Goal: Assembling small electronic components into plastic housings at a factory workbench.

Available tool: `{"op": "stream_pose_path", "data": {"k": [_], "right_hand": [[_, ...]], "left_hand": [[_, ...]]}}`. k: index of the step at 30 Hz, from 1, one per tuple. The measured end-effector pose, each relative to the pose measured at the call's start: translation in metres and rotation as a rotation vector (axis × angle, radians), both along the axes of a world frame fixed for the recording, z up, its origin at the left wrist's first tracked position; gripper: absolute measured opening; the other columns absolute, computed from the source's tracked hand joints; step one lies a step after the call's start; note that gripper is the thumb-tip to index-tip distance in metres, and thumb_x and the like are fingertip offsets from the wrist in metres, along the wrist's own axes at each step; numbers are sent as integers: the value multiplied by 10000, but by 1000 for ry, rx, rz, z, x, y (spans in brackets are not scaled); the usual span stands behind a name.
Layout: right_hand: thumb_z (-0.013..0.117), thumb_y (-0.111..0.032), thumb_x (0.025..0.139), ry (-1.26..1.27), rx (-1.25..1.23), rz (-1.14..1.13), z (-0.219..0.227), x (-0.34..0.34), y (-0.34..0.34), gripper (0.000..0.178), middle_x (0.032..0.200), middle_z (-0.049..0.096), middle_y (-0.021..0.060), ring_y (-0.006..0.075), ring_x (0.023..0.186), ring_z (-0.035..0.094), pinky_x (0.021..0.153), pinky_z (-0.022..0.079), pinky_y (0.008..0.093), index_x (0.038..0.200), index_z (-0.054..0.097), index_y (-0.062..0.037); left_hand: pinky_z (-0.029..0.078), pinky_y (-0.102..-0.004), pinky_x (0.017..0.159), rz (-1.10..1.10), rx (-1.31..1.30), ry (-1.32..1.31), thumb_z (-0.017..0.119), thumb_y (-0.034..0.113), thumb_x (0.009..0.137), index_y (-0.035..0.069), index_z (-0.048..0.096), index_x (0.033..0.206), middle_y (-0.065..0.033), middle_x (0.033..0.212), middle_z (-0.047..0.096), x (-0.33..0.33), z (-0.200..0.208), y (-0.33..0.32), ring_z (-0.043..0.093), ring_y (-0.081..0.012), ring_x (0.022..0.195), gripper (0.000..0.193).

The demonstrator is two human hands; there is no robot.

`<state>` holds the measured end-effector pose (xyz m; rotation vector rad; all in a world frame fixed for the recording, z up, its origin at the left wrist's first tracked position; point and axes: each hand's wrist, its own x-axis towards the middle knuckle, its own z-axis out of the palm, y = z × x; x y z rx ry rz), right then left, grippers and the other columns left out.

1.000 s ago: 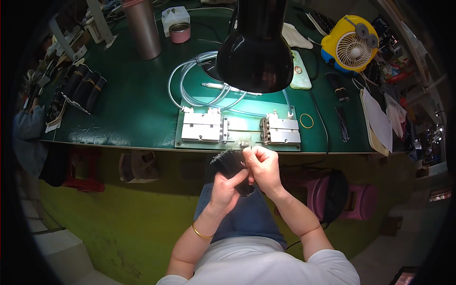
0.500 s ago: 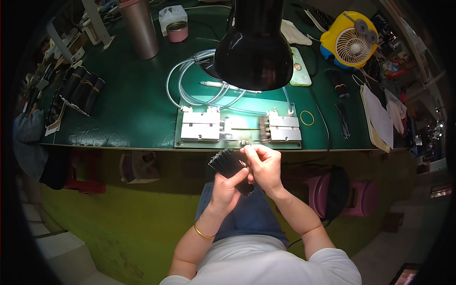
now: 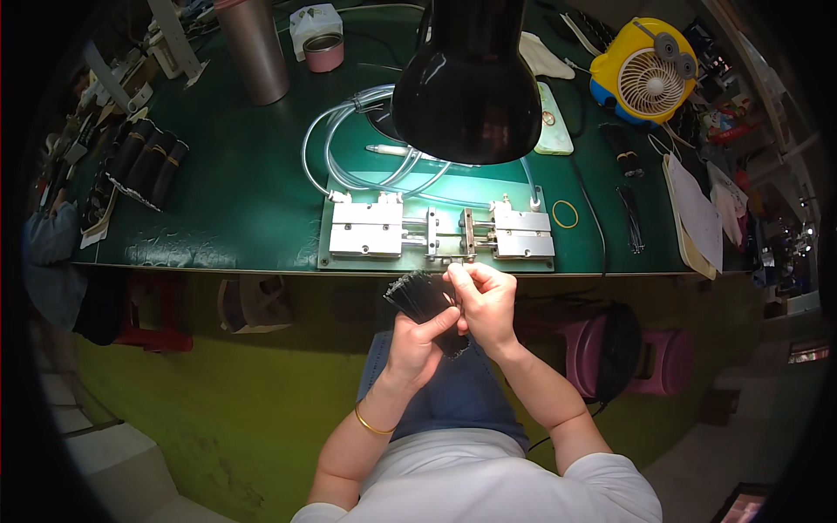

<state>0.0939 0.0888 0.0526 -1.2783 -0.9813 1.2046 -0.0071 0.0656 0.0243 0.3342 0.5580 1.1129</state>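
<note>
My left hand (image 3: 415, 349) is closed around a bundle of thin black wires (image 3: 422, 296), fanned out with light-coloured ends at the upper left. Beside it, my right hand (image 3: 486, 305) pinches with thumb and forefinger at the table's front edge; what sits in the pinch is too small to make out. Just beyond those fingertips is a pneumatic clamping fixture: a left silver cylinder block (image 3: 366, 230) and a right silver cylinder block (image 3: 521, 234) face each other on a base plate (image 3: 436, 188). Between them, the left jaw (image 3: 432, 228) and the right jaw (image 3: 468, 230) stand a small gap apart.
A black lamp head (image 3: 466, 109) hangs over the fixture. Clear air tubing (image 3: 330, 144) coils behind it. Black bundles (image 3: 148, 161) lie at the left; a rubber band (image 3: 565, 214), black wires (image 3: 629, 218) and a yellow fan (image 3: 649, 78) are at the right. Pink stools (image 3: 588, 357) stand below.
The fixture's two jaws, blurred by motion before, have come closer together and now look sharp. Both hands stay nearly where they were, with the bundle still in my left hand.
</note>
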Motion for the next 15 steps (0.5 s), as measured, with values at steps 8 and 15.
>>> {"op": "stream_pose_path", "data": {"k": [8,15], "right_hand": [[559,-139,835,32,-11,88,2,0,-6,176,486,492,-14,13,346,391,305,288,165,761,607,12],[544,-142,842,31,-16,39,3,-3,-5,175,496,496,-15,14,348,390,311,293,166,794,620,7]], "left_hand": [[445,-257,607,-14,33,2,551,0,789,15,547,886,-46,761,556,-5,0,-2,537,-136,651,99],[449,-256,607,-7,30,2,559,5,789,13,549,892,-46,763,559,-4,1,-3,540,-135,650,104]]}}
